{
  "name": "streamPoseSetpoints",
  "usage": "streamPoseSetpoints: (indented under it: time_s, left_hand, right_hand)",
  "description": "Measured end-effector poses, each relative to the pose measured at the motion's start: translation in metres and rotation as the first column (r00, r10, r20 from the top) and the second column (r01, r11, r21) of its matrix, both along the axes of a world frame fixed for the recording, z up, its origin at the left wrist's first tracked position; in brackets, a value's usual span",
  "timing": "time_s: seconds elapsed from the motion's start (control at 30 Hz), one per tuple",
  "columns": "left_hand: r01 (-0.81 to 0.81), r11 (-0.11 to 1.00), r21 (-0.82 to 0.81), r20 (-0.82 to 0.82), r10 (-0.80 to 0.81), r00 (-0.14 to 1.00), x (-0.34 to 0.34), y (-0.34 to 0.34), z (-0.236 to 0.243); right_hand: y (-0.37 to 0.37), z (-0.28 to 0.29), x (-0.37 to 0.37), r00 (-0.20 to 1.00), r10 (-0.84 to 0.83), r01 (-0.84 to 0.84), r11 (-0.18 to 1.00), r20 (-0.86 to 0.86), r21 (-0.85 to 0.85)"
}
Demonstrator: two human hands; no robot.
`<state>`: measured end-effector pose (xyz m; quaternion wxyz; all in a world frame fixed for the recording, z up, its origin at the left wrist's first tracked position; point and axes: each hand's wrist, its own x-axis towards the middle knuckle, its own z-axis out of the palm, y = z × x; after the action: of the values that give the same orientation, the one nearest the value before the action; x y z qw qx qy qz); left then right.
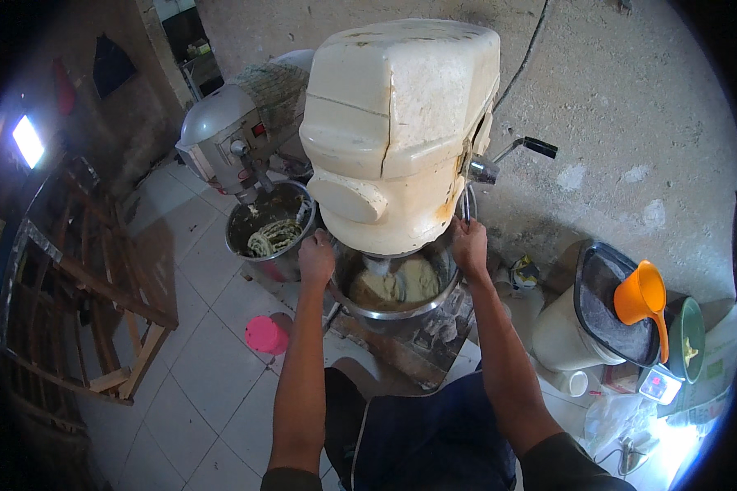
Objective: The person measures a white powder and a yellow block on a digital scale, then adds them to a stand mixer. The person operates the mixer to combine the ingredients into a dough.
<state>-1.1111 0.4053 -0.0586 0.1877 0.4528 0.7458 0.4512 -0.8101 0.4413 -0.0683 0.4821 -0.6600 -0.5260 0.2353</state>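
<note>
At the near edge, a dark blue apron (434, 434) is seen between two outstretched forearms. The left hand (317, 258) is clenched on the left side of a steel mixing bowl (395, 314), and the right hand (470, 245) is clenched on its right side; the exact part gripped is covered by the fingers. The bowl is set under the head of a cream-coloured stand mixer (385, 131), and pale dough (413, 281) is held inside it. A crank handle (540, 147) is mounted on the mixer's right side.

On the tiled floor (209, 385), a pink container (268, 335) is placed to the left of the bowl. To the right, a white bucket (558, 334) is topped by a black tub (585, 315) dusted with powder, in which an orange dipper (640, 296) is rested; a green basin (693, 321) is seen just beside it.

Farther off, a second bowl (282, 268) filled with a creamy mixture (274, 237) is stood below a second mixer (219, 119). A slatted wooden frame (110, 282) is positioned at the far left, and the background is closed by a rough grey wall (622, 90).
</note>
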Motion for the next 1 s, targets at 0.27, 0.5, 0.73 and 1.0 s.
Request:
streamPoseSetpoints:
  time_s: [0.27, 0.5, 0.73, 1.0]
  left_hand:
    - [0.011, 1.000, -0.023, -0.049, -0.012, 0.999, 0.003, 0.000, 0.001]
    - [-0.025, 1.000, -0.012, -0.015, 0.025, 1.000, 0.007, -0.004, 0.006]
    - [0.026, 1.000, -0.002, 0.016, -0.026, 1.000, 0.004, 0.000, 0.004]
    - [0.000, 1.000, -0.005, -0.003, 0.000, 1.000, 0.002, 0.001, 0.000]
  right_hand:
    - [-0.001, 0.002, 0.001, 1.000, 0.002, -0.002, 1.000, -0.023, -0.020]
    - [0.000, -0.003, 0.002, 1.000, -0.005, 0.005, 1.000, -0.014, -0.004]
    - [-0.002, 0.003, 0.002, 1.000, -0.016, 0.016, 0.999, 0.002, -0.038]
    - [-0.001, 0.005, 0.001, 1.000, -0.015, 0.014, 0.998, -0.011, -0.061]
